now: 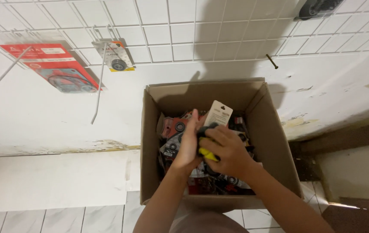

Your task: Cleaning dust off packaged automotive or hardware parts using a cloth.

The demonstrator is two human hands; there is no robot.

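Yellow and black show between your fingers: your right hand point(229, 151) is closed over the lower end of a small carded pack point(217, 118), its white card top with a hanging notch sticking up just beyond your knuckles. Your left hand point(189, 144) lies flat against the pack's near side, fingers together and pointing away from you, steadying it rather than gripping; it is pressed to the pack, though whether it truly pinches anything you cannot tell from here. The pack sits just above the heap inside the cardboard box point(150, 172), right under both hands. Judge it light and fairly stiff: thin card that will crease if you squeeze the top, with a harder lump low down where the part sits. Hold it by that lump, as you do now, not by the notch. Under your hands lie more packs point(173, 129), red and black with round dark parts, loose and likely to slide on one another. Further out, up and left of your hands, a wire grid panel point(171, 30) carries a large red hanging pack point(57, 69) and a small one point(114, 56).
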